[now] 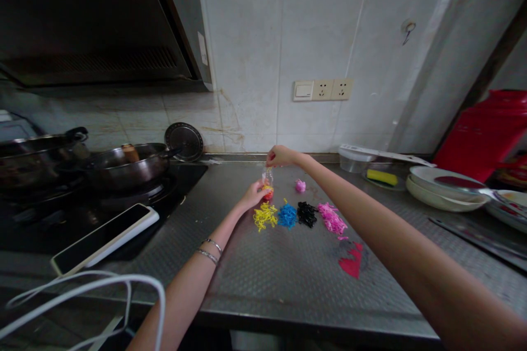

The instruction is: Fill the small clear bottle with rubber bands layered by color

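My left hand (254, 196) grips the lower part of a small clear plastic container (268, 177), which has orange and red material at its base. My right hand (282, 156) pinches the top of the same container above the steel counter (242, 285). Just below my left hand lies a yellow pile of loose strands (265, 216). A blue pile (287, 216), a black pile (307, 214) and a pink pile (331, 218) continue in a row to the right. A small pink clump (300, 186) sits alone, nearer the wall.
A red smear (352, 259) marks the counter. Pans (125, 167) sit on a black stove at left, beside a white-edged flat device (102, 238) and a white cable (86, 296). Stacked plates (447, 189), a sponge (382, 177) and a red object (483, 134) stand at right.
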Motion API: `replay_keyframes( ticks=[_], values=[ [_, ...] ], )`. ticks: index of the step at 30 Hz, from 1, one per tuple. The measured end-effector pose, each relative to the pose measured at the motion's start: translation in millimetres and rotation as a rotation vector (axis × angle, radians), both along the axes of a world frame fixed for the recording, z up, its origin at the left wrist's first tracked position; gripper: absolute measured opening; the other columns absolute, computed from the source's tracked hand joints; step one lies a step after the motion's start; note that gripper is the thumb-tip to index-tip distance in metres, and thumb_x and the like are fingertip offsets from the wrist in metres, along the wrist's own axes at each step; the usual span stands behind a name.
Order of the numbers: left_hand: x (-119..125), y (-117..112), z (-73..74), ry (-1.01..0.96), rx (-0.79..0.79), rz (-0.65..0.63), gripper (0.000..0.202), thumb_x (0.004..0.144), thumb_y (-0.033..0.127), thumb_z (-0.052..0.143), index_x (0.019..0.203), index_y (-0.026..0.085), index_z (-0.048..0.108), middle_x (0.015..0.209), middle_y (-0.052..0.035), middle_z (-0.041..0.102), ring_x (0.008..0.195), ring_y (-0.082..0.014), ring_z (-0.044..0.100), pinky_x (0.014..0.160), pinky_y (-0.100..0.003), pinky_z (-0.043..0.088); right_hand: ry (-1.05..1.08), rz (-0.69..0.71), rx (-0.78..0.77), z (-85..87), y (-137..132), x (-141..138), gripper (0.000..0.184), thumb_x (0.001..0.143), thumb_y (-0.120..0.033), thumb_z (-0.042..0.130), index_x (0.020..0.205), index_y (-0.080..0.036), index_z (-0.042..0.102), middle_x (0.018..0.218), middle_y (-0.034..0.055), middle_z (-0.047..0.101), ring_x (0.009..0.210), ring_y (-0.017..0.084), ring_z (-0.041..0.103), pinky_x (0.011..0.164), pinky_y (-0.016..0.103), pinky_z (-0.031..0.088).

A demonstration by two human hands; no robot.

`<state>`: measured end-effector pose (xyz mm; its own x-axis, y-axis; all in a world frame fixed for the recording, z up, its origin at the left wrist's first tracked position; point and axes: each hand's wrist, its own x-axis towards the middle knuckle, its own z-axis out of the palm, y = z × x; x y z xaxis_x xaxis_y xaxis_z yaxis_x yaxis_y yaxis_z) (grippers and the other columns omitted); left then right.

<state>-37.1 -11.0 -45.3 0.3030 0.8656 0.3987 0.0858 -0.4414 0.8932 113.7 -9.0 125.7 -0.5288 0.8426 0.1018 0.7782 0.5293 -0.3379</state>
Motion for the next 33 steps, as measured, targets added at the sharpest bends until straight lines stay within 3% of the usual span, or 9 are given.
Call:
replay_keyframes(
  ticks=[6,9,16,20,29,33],
  values=[
    [1,-3,4.6,0.010,-0.008,0.005,0.031,0.068,0.024,0.061,0.096,0.013,0.056,0.096,-0.0079,0.062,0.086,-0.0155,0.057,0.084,-0.032,0.041,0.088,-0.028,0.038,-6.6,3,11,0.021,0.070,-0.022,0.053,0.081,-0.010,0.067,0.063,0.0045,0.065,0.046,0.007,0.051,0.043,0.015,0.039],
    [2,-6,8.0,0.000,-0.019,0.010,0.031,0.066,0.023,0.062,0.095,0.013,0.055,0.092,-0.0066,0.062,0.083,-0.0145,0.057,0.082,-0.031,0.042,0.104,-0.058,0.027,-17.8,-1,19,0.019,0.069,-0.019,0.054,0.079,-0.010,0.067,0.063,0.0050,0.064,0.046,0.007,0.052,0.043,0.014,0.039],
    [4,-10,10.6,0.001,-0.017,-0.002,0.028,0.068,0.025,0.061,0.092,0.011,0.055,0.087,-0.0053,0.062,0.080,-0.0145,0.056,0.082,-0.031,0.042,-0.084,-0.189,-0.308,-78.0,-13,36,0.019,0.062,-0.018,0.061,0.080,-0.013,0.066,0.066,0.0048,0.066,0.046,0.008,0.054,0.043,0.017,0.043],
    [4,-9,9.4,-0.027,-0.012,0.029,0.033,0.065,0.023,0.064,0.094,0.011,0.056,0.093,-0.0065,0.062,0.089,-0.0168,0.056,0.088,-0.033,0.039,-0.125,-0.256,-0.284,-101.8,-17,36,0.028,0.058,-0.021,0.065,0.086,-0.017,0.066,0.070,0.0033,0.067,0.052,0.010,0.058,0.046,0.016,0.044],
    [4,-8,8.9,-0.034,-0.027,0.022,0.036,0.065,0.020,0.064,0.098,0.011,0.056,0.100,-0.0086,0.062,0.095,-0.0182,0.055,0.092,-0.035,0.036,-0.204,-0.274,-0.102,-109.1,-19,37,0.026,0.056,-0.021,0.064,0.081,-0.024,0.069,0.067,-0.0008,0.067,0.064,0.013,0.062,0.055,0.016,0.042],
    [4,-9,10.0,-0.013,-0.025,0.013,0.035,0.067,0.020,0.063,0.099,0.011,0.055,0.098,-0.0084,0.062,0.093,-0.0177,0.055,0.091,-0.035,0.037,-0.142,-0.199,-0.149,-103.8,-20,39,0.029,0.059,-0.017,0.060,0.086,-0.021,0.068,0.068,0.0004,0.067,0.059,0.011,0.059,0.050,0.015,0.040]
  ],
)
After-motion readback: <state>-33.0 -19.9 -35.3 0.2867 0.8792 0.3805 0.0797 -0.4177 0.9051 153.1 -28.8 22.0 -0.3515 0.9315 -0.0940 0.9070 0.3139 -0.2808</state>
